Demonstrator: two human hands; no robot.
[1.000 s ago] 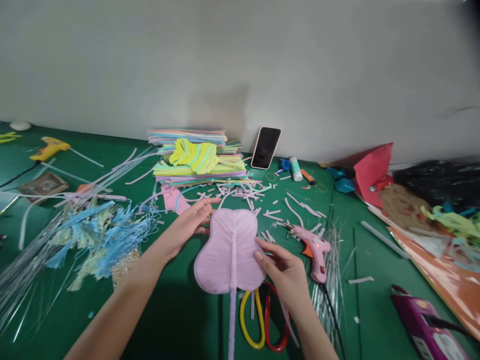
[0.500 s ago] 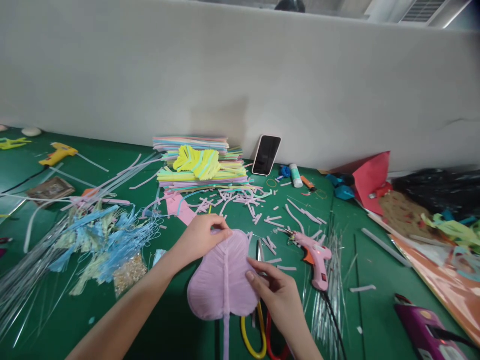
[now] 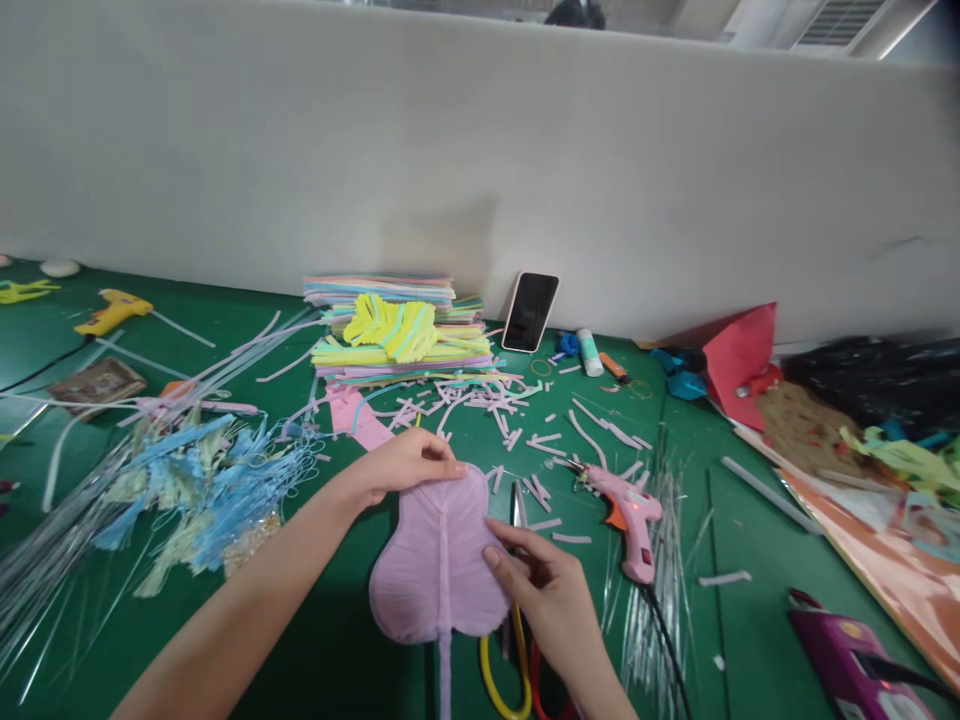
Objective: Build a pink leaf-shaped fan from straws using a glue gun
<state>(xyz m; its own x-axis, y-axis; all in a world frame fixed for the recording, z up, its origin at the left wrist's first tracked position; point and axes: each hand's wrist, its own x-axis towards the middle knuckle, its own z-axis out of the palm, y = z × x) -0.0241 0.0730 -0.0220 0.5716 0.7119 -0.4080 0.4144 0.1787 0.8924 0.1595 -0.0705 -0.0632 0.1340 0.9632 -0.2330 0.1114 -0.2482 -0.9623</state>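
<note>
A lilac leaf-shaped craft piece point(image 3: 409, 575), with a ribbed surface and a fuzzy stem down its middle, is held up before me in both hands. My left hand point(image 3: 416, 462) pinches its top edge between thumb and fingers. At its right edge, my right hand point(image 3: 540, 575) grips it, thumb on the front and fingers partly hidden. Below and behind my right hand lie scissors point(image 3: 486, 672) with one yellow and one red handle loop, blades pointing away. A pink glue gun point(image 3: 634, 520) rests on its side to the right.
Lilac stem offcuts point(image 3: 510, 400) are scattered beyond the leaf. Bundles of coloured pipe cleaners point(image 3: 397, 365) and a phone point(image 3: 531, 312) stand by the wall. Blue tassels point(image 3: 240, 470) lie left; wires point(image 3: 660, 630), a purple device point(image 3: 844, 650) and red paper point(image 3: 742, 355) lie right.
The lilac leaf has shifted slightly to the left, along with both hands, which keep hold of it. My left forearm covers more of the bag of beads. Nothing was let go.
</note>
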